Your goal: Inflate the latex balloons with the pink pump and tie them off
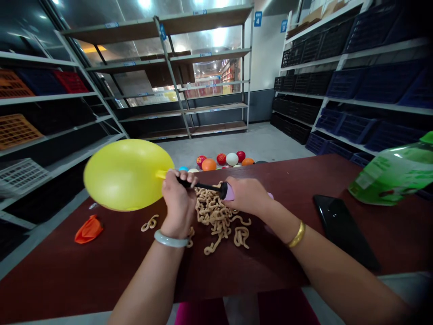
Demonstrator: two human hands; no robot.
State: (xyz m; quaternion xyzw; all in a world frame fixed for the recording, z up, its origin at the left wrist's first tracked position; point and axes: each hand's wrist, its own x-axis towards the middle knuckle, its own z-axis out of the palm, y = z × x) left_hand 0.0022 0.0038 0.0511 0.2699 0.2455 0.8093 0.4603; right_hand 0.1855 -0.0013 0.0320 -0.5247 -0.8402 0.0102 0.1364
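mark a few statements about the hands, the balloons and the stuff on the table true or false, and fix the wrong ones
1. The left hand is at the neck of the inflated yellow balloon. True.
2. The right hand is empty. False: it grips the black-and-purple hand pump.
3. The limp orange balloon lies on the dark red-brown table. True.
4. The flat black phone lies on the person's left. False: it lies on the right, near the green plastic bottle.
5. A heap of tan curly strands lies on the table. True.
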